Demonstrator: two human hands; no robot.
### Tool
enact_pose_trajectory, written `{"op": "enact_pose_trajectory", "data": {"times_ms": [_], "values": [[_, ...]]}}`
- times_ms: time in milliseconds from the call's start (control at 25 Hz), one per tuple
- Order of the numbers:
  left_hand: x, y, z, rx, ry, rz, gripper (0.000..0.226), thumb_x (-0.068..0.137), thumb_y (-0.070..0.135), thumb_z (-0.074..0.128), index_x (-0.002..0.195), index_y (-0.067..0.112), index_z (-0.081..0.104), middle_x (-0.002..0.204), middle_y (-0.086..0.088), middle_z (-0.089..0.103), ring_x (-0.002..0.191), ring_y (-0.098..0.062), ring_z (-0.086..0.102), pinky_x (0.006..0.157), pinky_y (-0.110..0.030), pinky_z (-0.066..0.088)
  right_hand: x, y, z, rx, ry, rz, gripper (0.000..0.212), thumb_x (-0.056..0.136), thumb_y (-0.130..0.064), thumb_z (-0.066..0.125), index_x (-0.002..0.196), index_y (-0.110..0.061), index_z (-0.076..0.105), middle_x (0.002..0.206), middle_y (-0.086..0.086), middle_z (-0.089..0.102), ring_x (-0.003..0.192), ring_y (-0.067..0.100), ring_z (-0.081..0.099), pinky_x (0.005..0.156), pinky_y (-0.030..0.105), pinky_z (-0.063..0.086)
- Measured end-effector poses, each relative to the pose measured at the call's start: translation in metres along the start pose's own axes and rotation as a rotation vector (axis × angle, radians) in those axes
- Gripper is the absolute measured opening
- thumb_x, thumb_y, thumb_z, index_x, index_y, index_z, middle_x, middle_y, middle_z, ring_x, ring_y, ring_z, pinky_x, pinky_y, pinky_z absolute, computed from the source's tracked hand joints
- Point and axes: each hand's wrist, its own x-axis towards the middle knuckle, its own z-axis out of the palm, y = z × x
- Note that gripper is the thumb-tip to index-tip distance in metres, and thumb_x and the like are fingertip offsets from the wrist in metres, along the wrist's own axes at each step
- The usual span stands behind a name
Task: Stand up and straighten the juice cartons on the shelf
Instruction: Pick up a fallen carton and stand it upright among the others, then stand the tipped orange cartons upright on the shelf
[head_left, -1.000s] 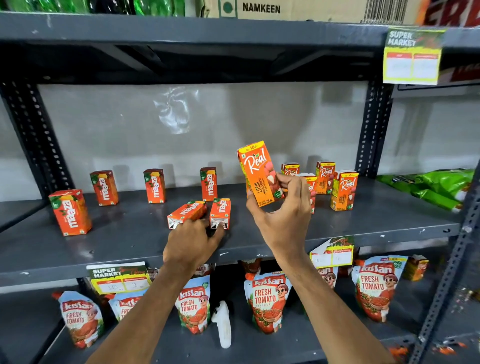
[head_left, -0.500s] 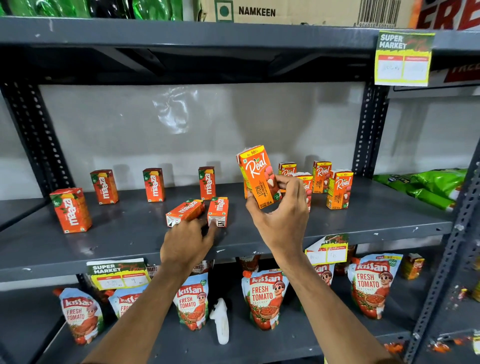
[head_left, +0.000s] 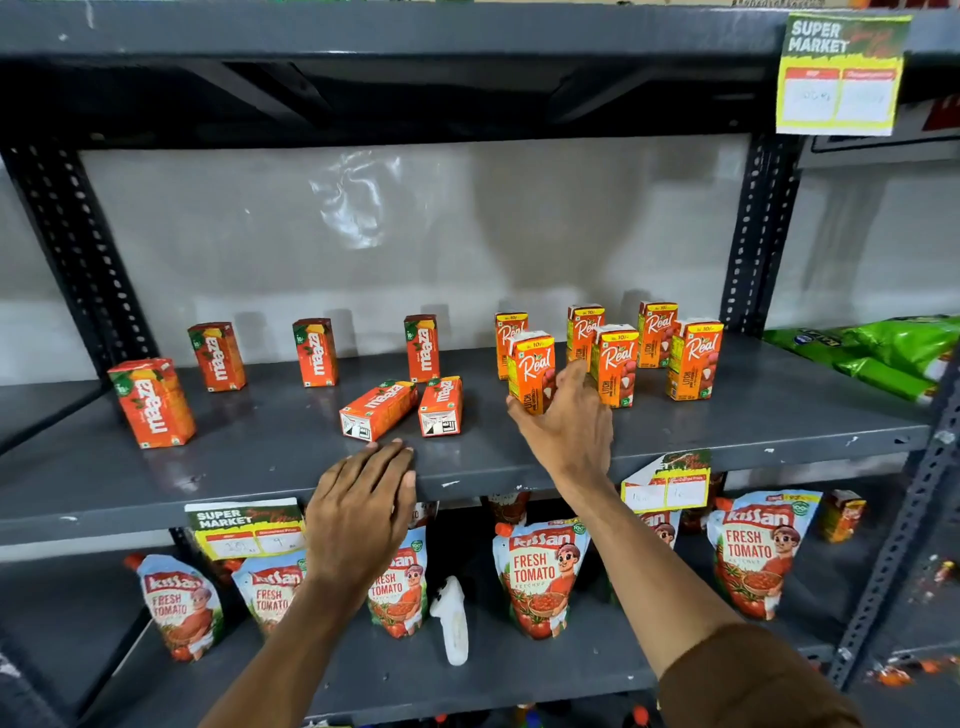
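On the grey shelf (head_left: 260, 457) an orange Real carton (head_left: 530, 369) stands upright with my right hand (head_left: 569, 426) closed around its lower right side. Several other Real cartons (head_left: 693, 358) stand behind and to its right. Two red Maaza cartons (head_left: 378, 409) (head_left: 440, 405) lie flat on their sides at the shelf's middle. Several Maaza cartons (head_left: 150, 401) stand upright along the left and back. My left hand (head_left: 363, 499) rests flat on the shelf's front edge, just below the lying cartons, holding nothing.
Kissan tomato ketchup pouches (head_left: 537, 582) and a white object (head_left: 453, 618) fill the lower shelf. Green packets (head_left: 878, 358) lie on the neighbouring shelf at right. Yellow price tags (head_left: 839, 78) hang from the shelf edges. A perforated upright (head_left: 753, 234) stands behind the Real cartons.
My right hand has lowered the Real carton from mid-air onto the shelf, upright in front of the other Real cartons. My left hand slid back from the lying Maaza cartons to the shelf edge.
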Motion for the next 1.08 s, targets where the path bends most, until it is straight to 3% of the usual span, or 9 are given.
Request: {"op": "enact_pose_trajectory", "data": {"times_ms": [280,480,560,640,760,920,1000,1080], "values": [[0.000,0.004,0.002,-0.003,0.006,-0.052,0.044,0.101,0.035,0.035,0.121,0.014,0.068,0.126,-0.003,0.068,0.115,-0.021,0.064,0.098,-0.038,0.044,0.003,-0.002,0.007,-0.093,-0.067,-0.003,0.085,0.071,-0.066,0.074,0.125,-0.012,0.038,0.108,0.009,0.069,0.097,0.027,0.071,0.080,0.038,0.058],[0.000,0.006,-0.002,-0.033,-0.015,-0.063,0.043,0.102,0.035,0.035,0.122,0.014,0.067,0.127,-0.002,0.067,0.117,-0.020,0.062,0.101,-0.038,0.042,-0.002,-0.001,0.005,-0.069,-0.085,0.041,0.092,0.067,-0.071,0.073,0.126,-0.012,0.035,0.123,0.014,0.060,0.115,0.032,0.063,0.091,0.049,0.053],[0.000,0.001,-0.006,-0.056,-0.018,-0.014,0.042,0.101,0.035,0.038,0.123,0.014,0.067,0.128,-0.001,0.067,0.118,-0.018,0.061,0.099,-0.037,0.043,-0.012,-0.007,0.002,-0.005,0.068,-0.037,0.082,0.071,-0.072,0.070,0.119,-0.016,0.034,0.125,0.018,0.051,0.121,0.033,0.052,0.093,0.048,0.045],[0.002,-0.008,-0.009,-0.041,0.010,0.055,0.038,0.100,0.036,0.044,0.120,0.014,0.069,0.124,-0.002,0.069,0.115,-0.019,0.063,0.095,-0.037,0.045,-0.026,-0.022,0.000,0.100,0.130,-0.197,0.065,0.079,-0.064,0.069,0.114,-0.019,0.036,0.119,0.014,0.049,0.114,0.026,0.051,0.089,0.042,0.045],[0.001,-0.021,-0.014,0.035,0.090,0.074,0.035,0.099,0.038,0.050,0.111,0.013,0.072,0.112,-0.002,0.073,0.100,-0.025,0.065,0.085,-0.039,0.045,-0.034,-0.049,0.007,0.179,-0.121,-0.257,0.062,0.083,-0.053,0.070,0.127,-0.018,0.044,0.127,0.006,0.048,0.116,0.018,0.051,0.091,0.035,0.053],[-0.006,-0.057,-0.017,0.075,0.132,-0.028,0.040,0.099,0.043,0.045,0.102,0.011,0.069,0.106,-0.006,0.070,0.094,-0.031,0.059,0.083,-0.043,0.043,-0.026,-0.073,0.032,0.052,-0.314,-0.132,0.088,0.080,-0.058,0.071,0.143,-0.008,0.038,0.139,0.011,0.045,0.132,0.025,0.043,0.104,0.034,0.042],[-0.006,-0.070,-0.013,0.082,0.095,-0.047,0.050,0.098,0.050,0.041,0.108,0.010,0.069,0.112,-0.007,0.070,0.101,-0.032,0.061,0.087,-0.044,0.044,-0.024,-0.075,0.045,0.010,-0.371,-0.050,0.089,0.077,-0.061,0.072,0.138,-0.005,0.043,0.136,0.014,0.048,0.131,0.028,0.043,0.104,0.036,0.041],[-0.007,-0.076,-0.006,0.090,0.122,-0.037,0.052,0.096,0.052,0.042,0.108,0.011,0.072,0.111,-0.006,0.073,0.101,-0.030,0.066,0.083,-0.041,0.048,-0.023,-0.074,0.061,-0.033,-0.403,-0.005,0.076,0.073,-0.062,0.075,0.123,-0.007,0.057,0.125,0.014,0.053,0.124,0.028,0.046,0.098,0.037,0.043]]}}
